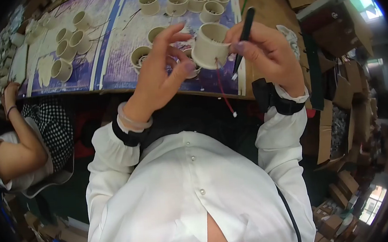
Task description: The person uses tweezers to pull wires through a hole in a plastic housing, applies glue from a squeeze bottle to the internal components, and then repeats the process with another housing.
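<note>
My right hand [268, 52] is closed at the rim of a cream-white cylindrical cup [207, 53], which is tilted above the table. A slim black tool [244, 36] with a narrow lower end is also in its fingers; its exact kind is unclear. From the cup's side hangs a red wire [222, 88] with a small white connector at its end. To the left of the cup my left hand [160, 75] stands apart, fingers spread and curved, holding nothing. Partly hidden behind it are similar cups, including one [140, 56] with coiled wire inside.
More cream cups [178, 3] stand at the back of the worktable [121, 76], and another group [65, 50] stands farther left. A co-worker [26, 149] sits at the left, one hand on the table. Open cardboard boxes [341, 112] crowd the right side.
</note>
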A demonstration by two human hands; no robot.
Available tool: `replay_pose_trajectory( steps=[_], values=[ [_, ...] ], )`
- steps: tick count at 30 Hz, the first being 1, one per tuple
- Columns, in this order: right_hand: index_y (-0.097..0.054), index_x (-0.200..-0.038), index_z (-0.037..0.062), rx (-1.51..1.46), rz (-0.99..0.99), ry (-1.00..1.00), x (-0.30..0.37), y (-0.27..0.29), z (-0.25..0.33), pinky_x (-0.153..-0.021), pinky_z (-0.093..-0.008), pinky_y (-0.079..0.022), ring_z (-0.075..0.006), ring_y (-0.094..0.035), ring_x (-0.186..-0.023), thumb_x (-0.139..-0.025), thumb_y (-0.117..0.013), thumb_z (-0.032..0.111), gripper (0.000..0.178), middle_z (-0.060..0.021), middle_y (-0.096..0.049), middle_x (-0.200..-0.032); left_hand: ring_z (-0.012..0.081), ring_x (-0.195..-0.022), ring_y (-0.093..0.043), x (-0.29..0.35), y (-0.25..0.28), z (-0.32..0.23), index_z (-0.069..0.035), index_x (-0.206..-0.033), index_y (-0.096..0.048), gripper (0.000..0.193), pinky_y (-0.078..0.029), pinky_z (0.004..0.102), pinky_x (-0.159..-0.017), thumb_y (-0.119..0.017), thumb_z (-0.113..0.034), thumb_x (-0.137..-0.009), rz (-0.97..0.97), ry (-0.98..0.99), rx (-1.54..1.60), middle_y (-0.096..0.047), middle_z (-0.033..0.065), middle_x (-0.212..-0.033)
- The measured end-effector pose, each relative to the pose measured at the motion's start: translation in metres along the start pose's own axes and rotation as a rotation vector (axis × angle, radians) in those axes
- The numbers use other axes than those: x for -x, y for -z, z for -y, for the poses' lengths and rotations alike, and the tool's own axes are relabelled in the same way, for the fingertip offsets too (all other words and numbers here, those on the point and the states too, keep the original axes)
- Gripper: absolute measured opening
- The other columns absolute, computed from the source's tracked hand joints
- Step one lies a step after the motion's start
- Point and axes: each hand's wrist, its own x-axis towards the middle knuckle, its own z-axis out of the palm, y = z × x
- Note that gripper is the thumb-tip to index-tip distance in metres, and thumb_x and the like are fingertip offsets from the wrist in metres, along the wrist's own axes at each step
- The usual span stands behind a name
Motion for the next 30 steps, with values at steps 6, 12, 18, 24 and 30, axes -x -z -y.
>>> replay_pose_trajectory(
  steps=[6,12,18,24,30],
  values=[
    [-0.060,-0.095,-0.0019,0.141,0.018,0.349,-0.024,-0.043,-0.005,-0.077,-0.0280,-0.047,-0.0165,-0.059,-0.082,-0.095,-0.052,0.009,0.013,-0.0068,-0.064,-0.093,0.0137,-0.089,-0.061,-0.014,0.025,-0.008,-0.006,-0.131,-0.045,0.049,-0.051,0.0256,-0.070,-0.047,-0.042,-0.098,0.275,0.501,0.599,-0.059,0.0091,-0.114],
    [-0.060,-0.102,-0.0004,-0.316,-0.359,0.080,0.000,-0.061,-0.017,-0.076,-0.0254,-0.046,-0.0119,-0.058,-0.083,-0.098,-0.051,0.012,0.016,-0.0054,-0.064,-0.091,0.0160,-0.098,-0.060,-0.014,0.025,-0.007,-0.003,-0.137,-0.039,0.056,-0.054,0.0273,-0.073,-0.040,-0.045,-0.099,0.129,0.511,0.740,-0.055,0.0132,-0.125],
    [-0.059,-0.108,0.0005,-0.259,-0.357,-0.103,0.016,-0.086,-0.020,-0.070,-0.0213,-0.041,-0.0071,-0.051,-0.075,-0.097,-0.053,0.012,0.017,-0.0005,-0.059,-0.084,0.0164,-0.101,-0.059,-0.009,0.020,-0.010,-0.003,-0.131,-0.042,0.045,-0.053,0.0304,-0.082,-0.057,-0.025,-0.094,0.029,0.460,0.758,-0.056,0.0103,-0.118],
    [-0.061,-0.105,0.0004,-0.155,-0.363,-0.077,0.019,-0.090,-0.021,-0.064,-0.0187,-0.036,-0.0043,-0.043,-0.069,-0.091,-0.062,0.008,0.016,0.0042,-0.051,-0.077,0.0143,-0.104,-0.057,-0.006,0.016,-0.013,-0.003,-0.129,-0.042,0.058,-0.049,0.0288,-0.090,-0.074,-0.008,-0.081,-0.019,0.291,0.616,-0.056,0.0074,-0.116],
    [-0.064,-0.094,0.0009,-0.001,-0.434,-0.046,0.014,-0.093,-0.020,-0.060,-0.0203,-0.035,-0.0069,-0.044,-0.066,-0.085,-0.068,0.005,0.010,0.0023,-0.049,-0.075,0.0137,-0.107,-0.054,-0.003,0.017,-0.019,-0.004,-0.128,-0.043,0.072,-0.046,0.0279,-0.093,-0.083,-0.004,-0.069,0.008,0.228,0.516,-0.054,0.0062,-0.116]
  ],
)
